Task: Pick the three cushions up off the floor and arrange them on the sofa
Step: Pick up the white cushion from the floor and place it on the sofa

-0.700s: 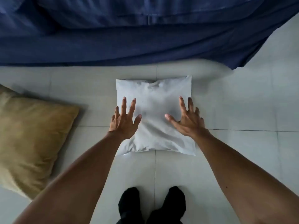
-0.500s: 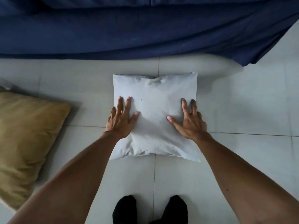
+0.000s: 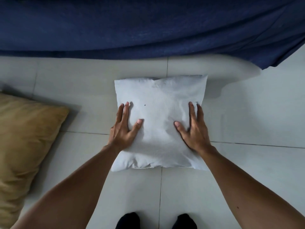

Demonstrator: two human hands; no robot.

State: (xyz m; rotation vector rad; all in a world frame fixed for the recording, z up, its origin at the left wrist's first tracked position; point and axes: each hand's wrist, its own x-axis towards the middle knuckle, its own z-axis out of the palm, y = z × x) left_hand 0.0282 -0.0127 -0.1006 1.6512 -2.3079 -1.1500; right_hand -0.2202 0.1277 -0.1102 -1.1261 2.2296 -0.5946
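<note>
- While both palms lie flat, fingers spread, on the white cushion [image 3: 159, 123], nothing is gripped: left hand [image 3: 123, 128] on its left edge, right hand [image 3: 194, 129] on its right.
- Cushion on floor between the hands, sofa [image 3: 148, 27] just beyond the fingertips.
- Curl fingers under both side edges, squeeze inward, lift level.
- Tan cushion [image 3: 24, 142] lies left of the left hand; third not visible.

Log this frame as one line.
phase: grasping | left hand: flat on white cushion | right hand: same | tan cushion: floor | sofa: ahead
</note>
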